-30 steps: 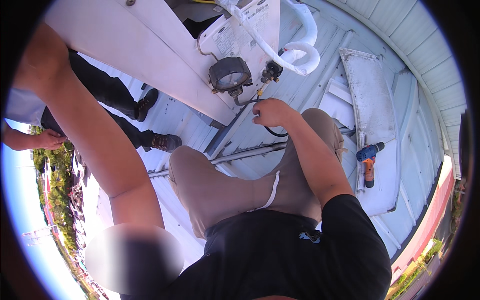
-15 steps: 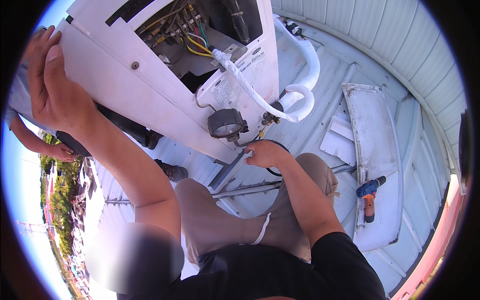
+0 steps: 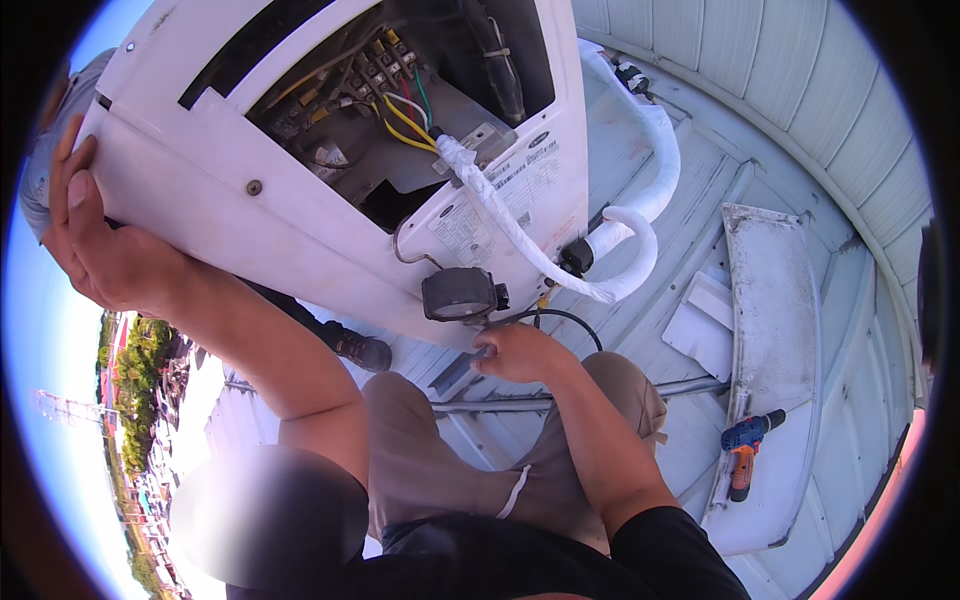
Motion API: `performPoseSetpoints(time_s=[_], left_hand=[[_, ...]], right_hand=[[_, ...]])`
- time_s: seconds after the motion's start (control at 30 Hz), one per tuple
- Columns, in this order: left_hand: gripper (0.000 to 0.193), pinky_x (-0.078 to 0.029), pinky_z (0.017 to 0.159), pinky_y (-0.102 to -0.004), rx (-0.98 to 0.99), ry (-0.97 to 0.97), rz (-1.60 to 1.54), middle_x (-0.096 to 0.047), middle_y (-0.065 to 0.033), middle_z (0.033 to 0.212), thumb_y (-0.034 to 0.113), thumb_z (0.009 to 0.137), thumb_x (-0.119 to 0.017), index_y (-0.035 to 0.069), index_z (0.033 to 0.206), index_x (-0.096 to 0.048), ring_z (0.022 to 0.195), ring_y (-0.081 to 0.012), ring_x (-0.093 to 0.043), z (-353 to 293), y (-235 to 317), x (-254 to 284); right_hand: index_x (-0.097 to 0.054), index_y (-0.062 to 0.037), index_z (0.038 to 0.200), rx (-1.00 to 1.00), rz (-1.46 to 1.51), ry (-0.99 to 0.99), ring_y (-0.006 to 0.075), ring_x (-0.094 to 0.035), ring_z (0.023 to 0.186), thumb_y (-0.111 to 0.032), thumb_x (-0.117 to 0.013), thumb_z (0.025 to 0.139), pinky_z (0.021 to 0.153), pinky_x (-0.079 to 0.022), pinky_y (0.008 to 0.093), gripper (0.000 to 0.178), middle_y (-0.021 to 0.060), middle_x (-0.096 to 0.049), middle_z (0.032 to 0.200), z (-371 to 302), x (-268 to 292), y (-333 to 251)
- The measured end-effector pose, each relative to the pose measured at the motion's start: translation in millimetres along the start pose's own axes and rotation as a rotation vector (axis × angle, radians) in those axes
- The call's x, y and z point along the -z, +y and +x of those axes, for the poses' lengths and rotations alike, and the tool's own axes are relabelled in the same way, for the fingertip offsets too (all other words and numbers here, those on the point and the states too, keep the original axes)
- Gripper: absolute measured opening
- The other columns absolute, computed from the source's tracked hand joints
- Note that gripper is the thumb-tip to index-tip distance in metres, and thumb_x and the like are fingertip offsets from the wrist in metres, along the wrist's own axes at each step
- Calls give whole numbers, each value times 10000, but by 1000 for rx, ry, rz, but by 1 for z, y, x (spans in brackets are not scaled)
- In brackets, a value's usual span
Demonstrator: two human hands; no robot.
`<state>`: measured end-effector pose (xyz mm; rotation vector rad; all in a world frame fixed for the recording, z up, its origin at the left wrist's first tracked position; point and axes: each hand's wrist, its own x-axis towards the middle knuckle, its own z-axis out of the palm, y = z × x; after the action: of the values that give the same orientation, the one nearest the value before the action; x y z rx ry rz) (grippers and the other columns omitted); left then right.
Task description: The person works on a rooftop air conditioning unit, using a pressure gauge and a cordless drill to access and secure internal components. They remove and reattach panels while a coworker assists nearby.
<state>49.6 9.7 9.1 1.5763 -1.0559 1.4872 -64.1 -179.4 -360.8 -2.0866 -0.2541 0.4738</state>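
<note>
A white air-conditioner outdoor unit (image 3: 330, 240) stands before me, its wiring bay open with a terminal block (image 3: 385, 62) and coloured wires. My left hand (image 3: 110, 245) rests against the unit's left edge, fingers stretched upward. From a bent wire hook (image 3: 408, 252) on the casing hangs a round black gauge (image 3: 460, 295). Just below the gauge, my right hand (image 3: 525, 353) is closed; what its fingers grip is hidden. A thin black hose (image 3: 572, 318) runs beside that hand and curves right. White-wrapped piping (image 3: 640, 225) loops from the unit's right side near a service valve (image 3: 577, 258).
An orange and blue cordless drill (image 3: 742, 450) lies on a detached white panel (image 3: 775, 320) at right, with a smaller white plate (image 3: 703, 325) beside it. Another person's sleeve (image 3: 48, 165) and shoe (image 3: 362, 350) show behind the unit. Ribbed metal roofing lies underneath.
The view has shifted, so the unit appears larger and the panel lower. My right hand now sits lower below the gauge. My left hand stays at the unit's edge.
</note>
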Motion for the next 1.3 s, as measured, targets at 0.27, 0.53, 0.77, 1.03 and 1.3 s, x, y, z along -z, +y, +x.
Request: performPoseSetpoints(time_s=[0.27, 0.53, 0.77, 1.03, 1.3], left_hand=[[190, -467, 903, -415, -10, 160, -258, -673, -179, 1075, 186, 819, -654, 5, 845, -701, 1038, -272, -598, -30, 2, -8], [50, -454, 810, -425, -156, 581, -402, -689, -49, 843, 153, 534, -677, 105, 533, -662, 787, -254, -597, -20, 12, -54], [135, -480, 780, -468, -42, 711, -491, -639, -37, 755, 98, 530, -611, 98, 444, -506, 710, -249, -551, -19, 23, -65], [178, -493, 905, -513, 221, 339, -531, -657, -55, 844, 113, 601, -633, 99, 458, -527, 818, -266, -569, -18, 39, -24], [118, -527, 989, -459, 834, -316, -345, -620, -101, 1241, 214, 737, -720, 101, 769, -725, 1346, -385, -460, -67, 69, 164]], right_hand=[[-641, -72, 1296, -42, -49, -302, 284, -694, 1027, -390, -727, 879, 897, -521, 357, 532, 141, -736, 1093, 21, -18, -10], [-655, -23, 1272, -9, -166, -407, 264, -686, 1046, -283, -737, 900, 919, -508, 352, 460, 121, -738, 1090, 88, -80, 11], [-662, -13, 1260, -243, -125, -466, 275, -682, 1059, -266, -735, 894, 941, -500, 357, 450, 139, -734, 1104, 40, -117, -33], [-670, -2, 1247, -476, -155, -468, 287, -677, 1073, -246, -733, 888, 965, -491, 361, 439, 159, -729, 1120, -64, -82, -133], [-678, 9, 1234, -382, -341, -462, 300, -672, 1087, -227, -730, 881, 990, -482, 366, 428, 179, -724, 1136, -9, 21, -278]])
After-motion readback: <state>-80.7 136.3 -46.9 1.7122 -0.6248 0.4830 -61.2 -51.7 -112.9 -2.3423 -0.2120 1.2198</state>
